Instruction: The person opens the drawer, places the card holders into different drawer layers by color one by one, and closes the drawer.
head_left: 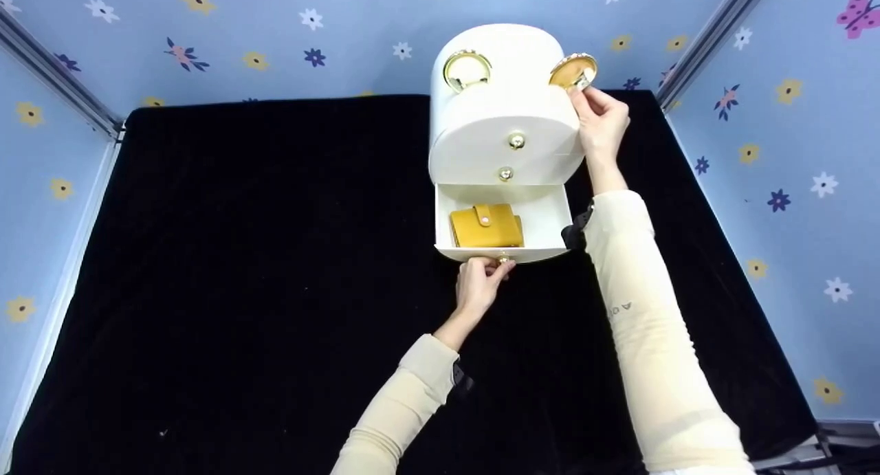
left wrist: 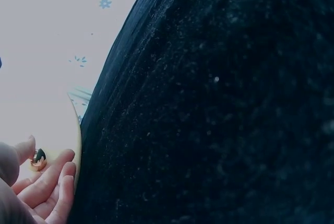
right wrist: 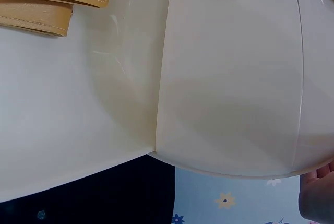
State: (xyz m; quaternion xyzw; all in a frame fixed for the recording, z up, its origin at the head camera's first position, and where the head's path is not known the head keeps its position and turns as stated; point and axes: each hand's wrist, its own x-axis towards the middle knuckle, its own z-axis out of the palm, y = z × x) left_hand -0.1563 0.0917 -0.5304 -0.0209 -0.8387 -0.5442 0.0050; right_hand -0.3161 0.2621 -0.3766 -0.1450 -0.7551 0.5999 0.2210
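Observation:
A white rounded storage box [head_left: 505, 69] has its bottom drawer [head_left: 546, 217] pulled out. Inside the drawer sits a yellow wallet [head_left: 485, 229] with a snap strap; its folded, stitched edges show in the right wrist view. My left hand [head_left: 476, 282] is at the drawer front and pinches the small gold knob [left wrist: 37, 164] between thumb and fingers. Up at the box's right side, my right hand [head_left: 603, 121] grips the lower edge of the gold-rimmed round ear [head_left: 572, 68]. Only a bit of that hand shows at the right wrist view's edge.
Another gold-rimmed ear [head_left: 448, 68] stands on the box's left. Two gold knobs [head_left: 516, 141] mark the front above the drawer. Black cloth [head_left: 275, 255] covers the table, with blue flowered panels [head_left: 357, 42] at the back and sides.

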